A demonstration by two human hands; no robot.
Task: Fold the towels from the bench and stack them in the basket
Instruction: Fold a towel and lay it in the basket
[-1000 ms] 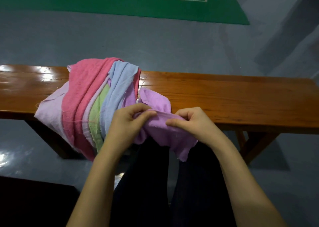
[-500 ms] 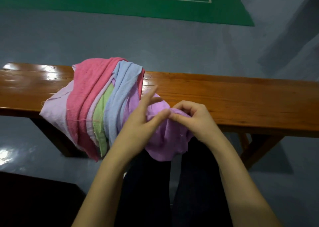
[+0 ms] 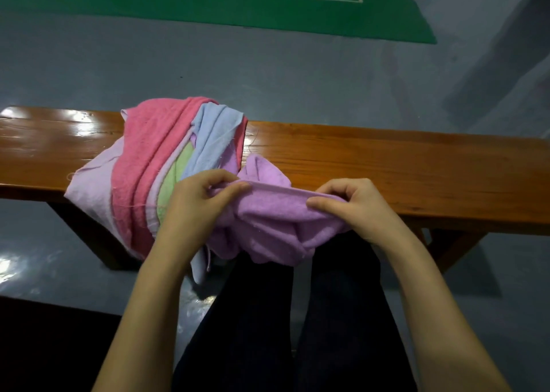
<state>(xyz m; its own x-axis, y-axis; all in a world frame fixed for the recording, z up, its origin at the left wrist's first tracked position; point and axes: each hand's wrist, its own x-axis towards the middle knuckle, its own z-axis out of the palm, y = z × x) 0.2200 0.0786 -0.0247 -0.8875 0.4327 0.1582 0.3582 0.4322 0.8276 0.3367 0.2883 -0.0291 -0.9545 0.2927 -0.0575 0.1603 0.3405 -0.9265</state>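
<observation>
From where I sit, the bench (image 3: 387,165) runs just beyond my knuckles, and the heap of towels (image 3: 154,165) on it spills over its near edge beside my left hand (image 3: 195,204). The purple towel (image 3: 276,219) looks light, limp and a bit grippy, so I judge it best taken along its hem, near the corners. That hem is stretched taut between my two hands: my left thumb and fingers pinch one end, and my right hand (image 3: 354,207) clamps the other end under its thumb. The rest sags bunched below my fingers, over my lap. I see no basket.
</observation>
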